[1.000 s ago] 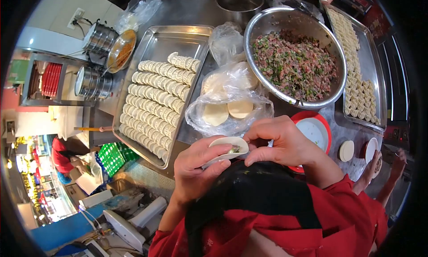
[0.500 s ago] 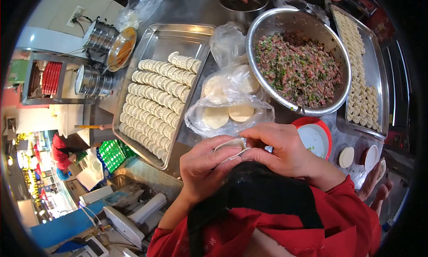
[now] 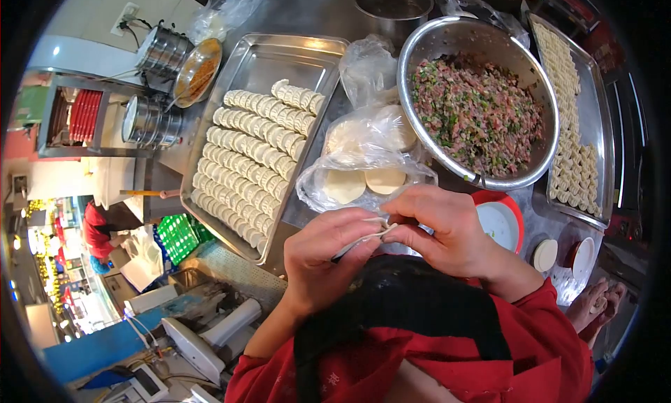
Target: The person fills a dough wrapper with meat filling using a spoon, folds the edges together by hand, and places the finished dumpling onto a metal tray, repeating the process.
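My left hand (image 3: 327, 258) and my right hand (image 3: 442, 228) meet close to my chest and pinch a folded dumpling (image 3: 369, 237) between their fingers; only its pale edge shows. Just beyond the hands lies a plastic bag of round wrappers (image 3: 363, 172). A large steel bowl of minced meat and greens filling (image 3: 478, 116) stands further off to the right. A steel tray (image 3: 276, 57) on the left holds several rows of finished dumplings (image 3: 253, 155).
A red dish with a white inside (image 3: 498, 223) sits by my right wrist. A second tray of dumplings (image 3: 581, 116) lies at the far right. Another person's hands (image 3: 594, 304) work at the lower right. Steel pots (image 3: 157, 89) stand at the left, a pot (image 3: 393, 3) at the top.
The open wrapper with filling showing has been folded closed between my hands. My fingers now pinch its edge, and the view has shifted slightly.
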A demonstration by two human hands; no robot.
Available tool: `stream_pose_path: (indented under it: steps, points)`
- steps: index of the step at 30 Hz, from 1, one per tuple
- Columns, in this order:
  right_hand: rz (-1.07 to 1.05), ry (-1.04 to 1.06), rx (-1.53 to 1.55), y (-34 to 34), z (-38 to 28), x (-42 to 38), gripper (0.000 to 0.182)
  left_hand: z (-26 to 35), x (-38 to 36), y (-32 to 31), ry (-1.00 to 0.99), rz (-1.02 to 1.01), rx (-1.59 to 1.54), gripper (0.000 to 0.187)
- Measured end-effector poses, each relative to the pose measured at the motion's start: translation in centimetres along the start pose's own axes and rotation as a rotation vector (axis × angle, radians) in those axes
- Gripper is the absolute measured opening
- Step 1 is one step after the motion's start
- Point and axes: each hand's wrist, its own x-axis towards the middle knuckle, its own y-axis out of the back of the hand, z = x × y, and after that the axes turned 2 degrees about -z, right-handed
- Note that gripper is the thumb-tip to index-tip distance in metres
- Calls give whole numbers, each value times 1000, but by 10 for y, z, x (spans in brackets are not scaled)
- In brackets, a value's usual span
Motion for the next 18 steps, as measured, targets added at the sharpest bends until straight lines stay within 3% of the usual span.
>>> stream_pose_path:
  steps: [13, 18]
  points:
    - [-4, 150, -41, -8, -7, -5, 22, 8, -13, 7, -24, 64, 97, 24]
    - [14, 112, -60, -15, -17, -11, 22, 14, -20, 7, -63, 5, 128, 24]
